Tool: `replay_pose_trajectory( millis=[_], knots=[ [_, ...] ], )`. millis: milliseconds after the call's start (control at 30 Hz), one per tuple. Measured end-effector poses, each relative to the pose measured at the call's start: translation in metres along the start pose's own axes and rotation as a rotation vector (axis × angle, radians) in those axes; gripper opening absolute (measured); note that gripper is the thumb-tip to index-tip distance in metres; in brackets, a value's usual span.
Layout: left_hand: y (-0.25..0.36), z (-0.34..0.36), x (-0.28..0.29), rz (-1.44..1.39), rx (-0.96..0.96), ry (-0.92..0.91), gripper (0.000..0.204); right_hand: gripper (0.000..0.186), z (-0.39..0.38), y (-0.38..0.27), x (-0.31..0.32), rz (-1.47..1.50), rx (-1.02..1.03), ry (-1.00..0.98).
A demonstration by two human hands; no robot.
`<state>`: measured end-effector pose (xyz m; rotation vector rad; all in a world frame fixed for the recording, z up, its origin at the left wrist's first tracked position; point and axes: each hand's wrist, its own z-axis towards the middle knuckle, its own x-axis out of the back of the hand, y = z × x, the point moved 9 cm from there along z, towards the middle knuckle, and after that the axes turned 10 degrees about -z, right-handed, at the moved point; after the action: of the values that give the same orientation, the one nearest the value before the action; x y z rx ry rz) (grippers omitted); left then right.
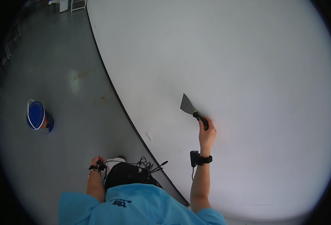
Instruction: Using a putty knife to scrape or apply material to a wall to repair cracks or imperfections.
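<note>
My right hand is closed around the black handle of a putty knife. Its wide grey blade points up and to the left, against or very close to the white wall; I cannot tell if it touches. My left hand hangs low beside my leg, over the grey floor. Its fingers are small in view and partly hidden, so whether they are curled or spread does not show. A black strap with a small box sits on each wrist.
A blue lidded bucket with a white handle stands on the grey floor at the left. A dark baseboard runs along the wall's foot. Black cables hang at my waist. A white ladder stands far off. A small white switch-like plate is on the wall.
</note>
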<state>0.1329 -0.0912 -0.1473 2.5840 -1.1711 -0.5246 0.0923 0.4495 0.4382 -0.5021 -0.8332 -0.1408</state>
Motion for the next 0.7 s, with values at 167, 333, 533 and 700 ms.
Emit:
replay_pose_trajectory(
  millis=[167, 333, 533, 700],
  knots=[
    [0.014, 0.001, -0.016, -0.048, -0.034, -0.106, 0.029, 0.020, -0.004, 0.013, 0.003, -0.010, -0.025, -0.019],
    [0.024, 0.002, -0.004, -0.104, -0.044, -0.016, 0.031, 0.020, -0.011, 0.021, 0.006, -0.063, -0.046, -0.035],
    [0.027, -0.011, -0.025, -0.101, -0.057, -0.080, 0.035, 0.020, -0.016, 0.042, -0.006, -0.114, -0.039, -0.046],
    [0.037, -0.011, -0.023, -0.125, -0.081, -0.007, 0.030, 0.019, -0.020, 0.062, -0.013, -0.137, -0.021, -0.042]
  ],
)
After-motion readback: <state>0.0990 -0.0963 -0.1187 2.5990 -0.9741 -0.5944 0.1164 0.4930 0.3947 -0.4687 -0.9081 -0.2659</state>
